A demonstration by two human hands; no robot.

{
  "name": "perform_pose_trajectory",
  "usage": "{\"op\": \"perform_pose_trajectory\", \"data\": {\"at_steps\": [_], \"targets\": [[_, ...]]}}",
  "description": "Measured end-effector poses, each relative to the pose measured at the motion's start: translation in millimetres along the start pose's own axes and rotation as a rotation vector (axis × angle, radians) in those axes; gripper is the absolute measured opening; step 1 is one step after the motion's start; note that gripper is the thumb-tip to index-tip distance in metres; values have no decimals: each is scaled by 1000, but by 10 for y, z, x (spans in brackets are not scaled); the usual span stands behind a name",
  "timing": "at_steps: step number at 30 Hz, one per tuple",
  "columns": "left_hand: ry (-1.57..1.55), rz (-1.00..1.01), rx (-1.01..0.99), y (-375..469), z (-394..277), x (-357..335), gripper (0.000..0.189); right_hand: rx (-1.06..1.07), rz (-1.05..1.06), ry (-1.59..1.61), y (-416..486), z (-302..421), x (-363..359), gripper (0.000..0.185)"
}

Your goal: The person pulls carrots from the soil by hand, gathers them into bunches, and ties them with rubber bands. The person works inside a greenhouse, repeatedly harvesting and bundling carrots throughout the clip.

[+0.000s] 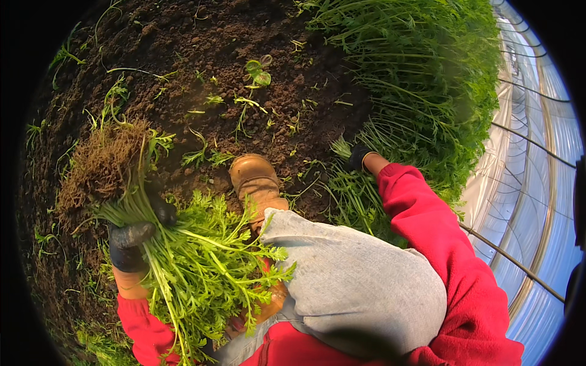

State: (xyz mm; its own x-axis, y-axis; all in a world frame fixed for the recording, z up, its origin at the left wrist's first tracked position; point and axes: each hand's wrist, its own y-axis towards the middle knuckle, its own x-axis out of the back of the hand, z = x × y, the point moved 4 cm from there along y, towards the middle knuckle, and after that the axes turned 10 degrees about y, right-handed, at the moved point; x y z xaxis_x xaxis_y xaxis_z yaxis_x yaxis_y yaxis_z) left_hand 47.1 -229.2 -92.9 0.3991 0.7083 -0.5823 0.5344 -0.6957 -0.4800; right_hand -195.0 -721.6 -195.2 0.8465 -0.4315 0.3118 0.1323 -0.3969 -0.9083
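My left hand (132,238), in a black glove, grips a bunch of leafy greens (206,256) by its stems. Its brown, soil-covered roots (105,164) point up and away from me, while the feathery leaves hang towards my lap. On the right, my right hand (360,158), also in a black glove, is closed around stems at the foot of the standing crop. Pale stem ends (341,147) stick out past its left side. Below that hand, loose greens (361,206) lie against the soil; the glove hides most of the grip.
Dense standing greens (425,82) fill the upper right. Dark soil (206,41) with scattered leaf scraps and a small round-leaved plant (258,73) lies ahead. My brown boot (256,178) rests on it. Clear plastic greenhouse sheeting (526,219) with poles runs along the right.
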Motion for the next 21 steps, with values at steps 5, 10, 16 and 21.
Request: {"op": "perform_pose_trajectory", "data": {"at_steps": [5,10,16,21], "targets": [[-5,105,1,63,44,35,56,6,53,-39,115,53,-189,47],[9,-31,28,-6,11,-55,60,650,268,-175,-137,121,25,27],[1,20,5,40,-44,-85,58,866,201,-113,-200,-4,207,29],[87,-59,-15,14,-18,-34,58,163,18,44,20,67,-255,68]]}}
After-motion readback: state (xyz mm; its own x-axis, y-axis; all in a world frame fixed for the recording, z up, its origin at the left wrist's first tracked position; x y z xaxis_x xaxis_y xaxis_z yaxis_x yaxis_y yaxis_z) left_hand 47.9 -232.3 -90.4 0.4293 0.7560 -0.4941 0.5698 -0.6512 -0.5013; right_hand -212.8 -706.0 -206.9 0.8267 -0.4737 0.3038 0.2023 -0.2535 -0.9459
